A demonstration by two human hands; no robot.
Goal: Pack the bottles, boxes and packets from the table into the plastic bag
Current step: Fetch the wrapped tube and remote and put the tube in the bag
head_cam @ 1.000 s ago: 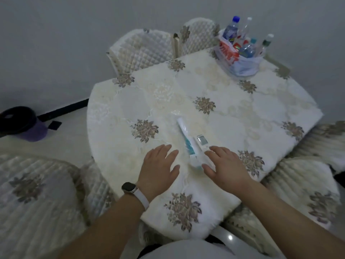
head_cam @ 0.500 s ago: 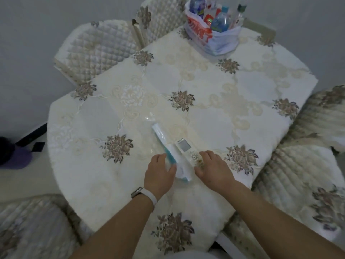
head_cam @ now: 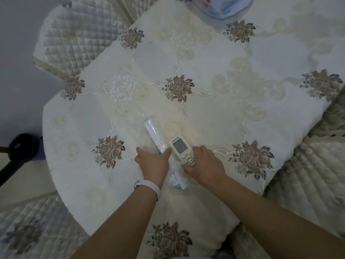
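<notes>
A long white and teal packet [head_cam: 154, 130] in clear wrap lies on the table near the front edge. My left hand [head_cam: 152, 164] grips its near part, thumb on one side and fingers on the other. A white remote control [head_cam: 180, 147] with a grey screen lies right beside the packet. My right hand [head_cam: 203, 163] holds the remote's lower end, thumb near its round button. The plastic bag [head_cam: 218, 8] stands at the far edge of the table, only its bottom showing.
The round table [head_cam: 224, 113] wears a cream cloth with embroidered flowers. Quilted chairs stand at the far left [head_cam: 78, 38], at the right [head_cam: 308, 174] and at the near left [head_cam: 33, 230]. A dark round object [head_cam: 20, 146] sits on the floor at the left.
Both hands have closed in from flat on the cloth: the left now grips the packet, the right holds the remote. My head has moved closer, so the bag is almost out of view.
</notes>
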